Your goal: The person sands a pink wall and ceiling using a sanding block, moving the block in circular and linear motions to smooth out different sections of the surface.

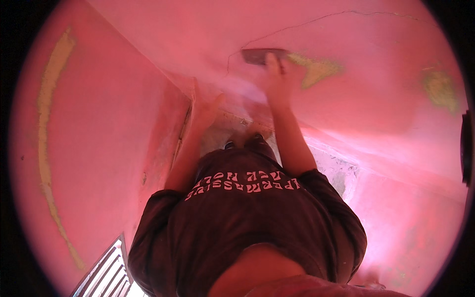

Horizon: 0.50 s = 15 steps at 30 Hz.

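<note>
In the head view, my right hand (pixel 275 72) grips a flat, dark hand tool (pixel 256 56), blurred, against a pink painted wall (pixel 356 100). Whether it is a scraper, trowel or sanding block I cannot tell. Beside the tool's right end is a yellowish patch (pixel 319 70) on the wall, and a thin crack (pixel 297 26) runs above it. My left hand (pixel 207 107) is raised near the wall corner, fingers apart, with nothing seen in it; it is blurred, and contact with the wall is unclear.
A long yellowish strip (pixel 45 111) marks the left wall. Another yellowish patch (pixel 441 89) lies at far right. A slatted window opening (pixel 107 273) is at lower left. Below me show my feet (pixel 258 136) and a rough pale floor (pixel 219 128). A dark object (pixel 466 148) stands at the right rim.
</note>
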{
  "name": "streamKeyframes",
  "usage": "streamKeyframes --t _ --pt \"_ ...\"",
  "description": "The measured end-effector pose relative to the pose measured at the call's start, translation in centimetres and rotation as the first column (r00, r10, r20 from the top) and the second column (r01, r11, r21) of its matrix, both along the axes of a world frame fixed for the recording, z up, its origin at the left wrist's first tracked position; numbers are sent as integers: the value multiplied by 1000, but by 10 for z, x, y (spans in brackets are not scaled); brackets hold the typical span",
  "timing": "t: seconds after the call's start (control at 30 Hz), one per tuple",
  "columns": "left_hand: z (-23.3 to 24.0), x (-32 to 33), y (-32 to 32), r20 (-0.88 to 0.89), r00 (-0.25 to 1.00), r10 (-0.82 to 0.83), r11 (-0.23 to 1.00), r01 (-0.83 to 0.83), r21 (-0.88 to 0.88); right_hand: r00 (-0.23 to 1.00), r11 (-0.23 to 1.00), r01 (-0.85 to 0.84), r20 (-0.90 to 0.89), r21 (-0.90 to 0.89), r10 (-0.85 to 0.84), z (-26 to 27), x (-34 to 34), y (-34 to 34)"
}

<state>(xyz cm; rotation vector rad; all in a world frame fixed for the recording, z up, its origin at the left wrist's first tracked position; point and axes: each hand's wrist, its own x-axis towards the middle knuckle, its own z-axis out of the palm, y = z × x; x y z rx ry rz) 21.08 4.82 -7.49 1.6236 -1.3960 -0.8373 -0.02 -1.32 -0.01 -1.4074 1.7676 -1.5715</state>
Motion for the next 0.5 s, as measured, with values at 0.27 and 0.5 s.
streamKeyframes --t 0.27,0.5 --pt "-26 14 7 -59 998 26 995 -21 95 965 977 184 208 -105 -160 0 -40 12" --pt "-48 -2 3 -228 972 -62 997 69 23 937 995 -94 340 14 84 30 -22 22"
